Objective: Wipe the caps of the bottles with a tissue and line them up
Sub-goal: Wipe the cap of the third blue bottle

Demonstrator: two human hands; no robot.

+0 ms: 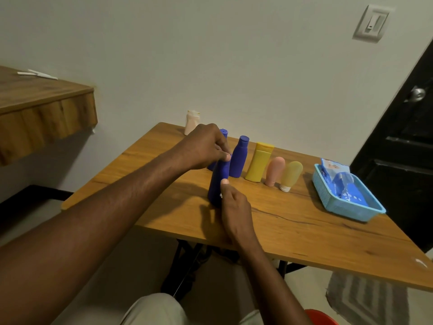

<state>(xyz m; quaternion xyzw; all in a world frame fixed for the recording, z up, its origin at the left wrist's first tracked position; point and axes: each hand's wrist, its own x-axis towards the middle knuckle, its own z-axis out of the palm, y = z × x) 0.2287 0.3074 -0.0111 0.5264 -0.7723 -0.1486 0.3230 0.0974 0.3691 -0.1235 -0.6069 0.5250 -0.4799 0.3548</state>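
Left hand [206,146] is curled over the top of the held bottle [218,179], fingers [222,154] wrapped tight round the neck. The cap is fully hidden under them. Right hand [235,207] grips the lower body of the same bottle, thumb [225,182] pressed flat up its side. The other right fingers are hidden behind the bottle, so their spread cannot be told. A small white bit [221,195] shows at the right thumb's base, too small to identify. The held bottle is blue and stands upright on the desk [304,231], base hidden by the right hand.

Just behind the left fingers is a rear blue bottle [223,133]. Only its cap and a sliver of its body show. Beyond the left knuckles, at the far desk edge, stands a cream bottle [191,123], lower part cut off by the hand.

A row runs to the right of the fingers:
- blue bottle [239,158], closest to the fingers
- yellow bottle [259,163]
- pink tube [274,171]
- tan tube [291,173], standing on its white cap

Whether neighbours in the row touch is unclear.

Well right of the fingers is a blue basket [351,208] holding a crumpled wipes pack [337,177]. The print on the pack is unreadable.

Far left of the hands is a wooden shelf [42,102] with small white items on it, too blurred to name.
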